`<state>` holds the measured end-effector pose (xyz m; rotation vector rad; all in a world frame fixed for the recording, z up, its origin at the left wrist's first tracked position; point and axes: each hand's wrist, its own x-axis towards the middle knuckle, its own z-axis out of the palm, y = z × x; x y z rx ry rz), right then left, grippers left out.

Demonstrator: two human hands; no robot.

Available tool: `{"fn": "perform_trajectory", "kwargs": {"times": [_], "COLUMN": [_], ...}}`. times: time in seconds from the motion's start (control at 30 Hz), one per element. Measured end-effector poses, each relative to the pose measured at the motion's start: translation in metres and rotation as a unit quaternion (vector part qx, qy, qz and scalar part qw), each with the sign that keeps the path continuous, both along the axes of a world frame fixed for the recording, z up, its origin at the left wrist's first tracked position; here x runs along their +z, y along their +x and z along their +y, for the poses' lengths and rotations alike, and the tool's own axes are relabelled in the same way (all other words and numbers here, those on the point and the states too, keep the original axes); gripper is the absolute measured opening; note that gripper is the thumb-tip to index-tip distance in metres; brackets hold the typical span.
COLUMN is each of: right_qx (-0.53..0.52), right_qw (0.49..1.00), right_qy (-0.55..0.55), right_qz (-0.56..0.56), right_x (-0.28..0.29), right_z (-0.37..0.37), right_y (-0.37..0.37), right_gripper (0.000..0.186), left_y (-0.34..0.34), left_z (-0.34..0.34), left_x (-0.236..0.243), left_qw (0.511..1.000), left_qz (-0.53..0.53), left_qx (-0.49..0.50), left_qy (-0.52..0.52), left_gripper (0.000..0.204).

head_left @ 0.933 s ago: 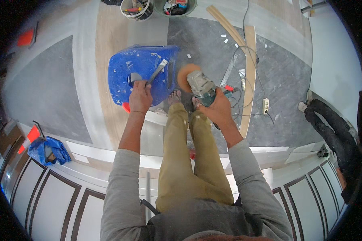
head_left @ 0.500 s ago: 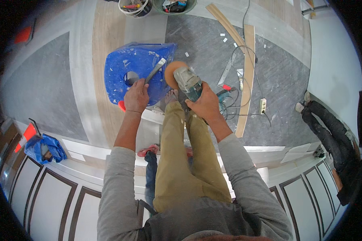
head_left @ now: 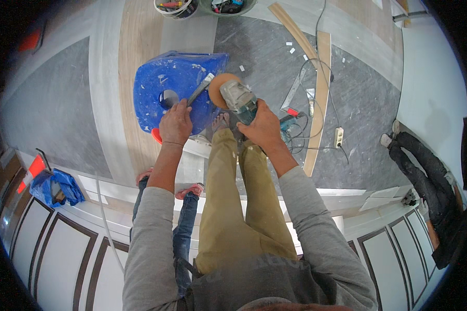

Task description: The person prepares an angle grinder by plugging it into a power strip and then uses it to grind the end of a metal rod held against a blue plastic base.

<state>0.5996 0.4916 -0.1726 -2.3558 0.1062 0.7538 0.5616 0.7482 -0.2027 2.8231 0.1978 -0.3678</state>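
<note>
Grinder (head_left: 238, 98) clasped in right hand (head_left: 263, 127), disc (head_left: 217, 89) edge near chisel (head_left: 200, 89) clasped in left hand (head_left: 176, 123), dark floor (head_left: 264, 57) beyond

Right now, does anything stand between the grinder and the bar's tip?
Nothing visible does. The right hand holds the grinder, its disc close by the tip of the bar in the left hand; whether they touch is unclear.
</note>
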Motion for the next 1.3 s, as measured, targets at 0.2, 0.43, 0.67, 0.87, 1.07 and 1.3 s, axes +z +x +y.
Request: {"fn": "perform_trajectory", "kwargs": {"times": [0.2, 0.43, 0.67, 0.87, 1.07, 1.3], "right_qx": [0.01, 0.022, 0.012, 0.028, 0.016, 0.013], "right_qw": [1.0, 1.0, 1.0, 1.0, 0.999, 1.0], "right_qy": [0.001, -0.002, 0.008, -0.011, 0.016, -0.017], "right_qz": [-0.011, -0.005, 0.004, -0.008, 0.025, -0.007], "right_x": [0.002, 0.006, 0.014, 0.012, 0.017, 0.013], "right_z": [0.005, 0.009, 0.011, 0.007, 0.006, 0.004], "right_y": [0.003, 0.012, 0.014, 0.019, 0.014, 0.011], "right_gripper": [0.069, 0.069, 0.071, 0.071, 0.07, 0.066], "left_y": [-0.002, -0.004, -0.002, -0.003, -0.008, 0.0], "left_z": [0.0, 0.001, 0.003, -0.001, 0.008, -0.001], "left_x": [-0.004, -0.007, -0.006, -0.007, -0.015, -0.001], "left_qw": [1.0, 0.998, 0.999, 0.999, 0.986, 1.0], "left_qz": [-0.013, -0.064, -0.041, -0.045, -0.157, -0.029], "left_qx": [-0.004, -0.011, -0.015, -0.01, -0.033, 0.006], "left_qy": [0.001, 0.0, 0.004, -0.003, -0.047, -0.008], "left_gripper": [0.029, 0.027, 0.027, 0.027, 0.026, 0.025]}}
